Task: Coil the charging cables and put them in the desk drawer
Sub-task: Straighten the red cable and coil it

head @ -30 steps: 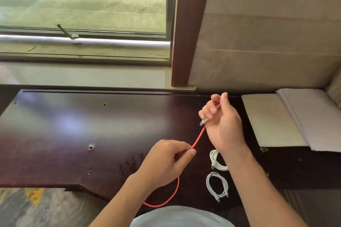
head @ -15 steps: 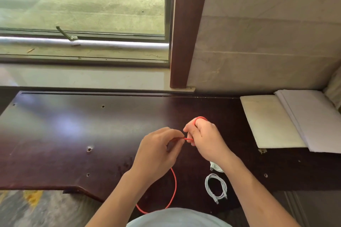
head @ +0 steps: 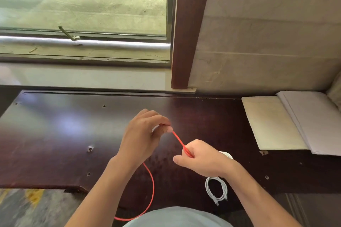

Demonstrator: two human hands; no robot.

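Left hand: the left hand point(head: 142, 134) is raised above the middle of the desk, knuckles toward the window, its fingers curled in and thumb and fingertips pinched shut on one end of the red cable point(head: 180, 141).
Right hand: the right hand point(head: 203, 158) sits lower and nearer the body, closed in a loose fist round the same cable, thumb stuck out to the left.
Red cable: a short taut stretch runs slantwise from the left fingertips down into the right fist; the rest drops below the left wrist, sweeps in a wide slack loop over the near desk edge and ends against the person's pale shirt point(head: 175, 217).
White cable: a coiled white cable point(head: 216, 190) lies flat on the desk just below the right wrist, near the front edge.
Second white cable: another white cable point(head: 227, 155) peeks out behind the right wrist, mostly hidden, so I cannot tell how it is wound.
Desk: the dark wooden desk point(head: 64, 134) has small screw holes; its front edge steps inward at the left, where floor shows.
Open room: the whole left half of the desktop is bare.
Right side: a cream board point(head: 269, 123) and a stack of white sheets point(head: 317, 120) lie against the wall, well apart from the hands.
Back edge: the window sill point(head: 83, 77) and a dark wooden post point(head: 186, 42) stand behind the desk.
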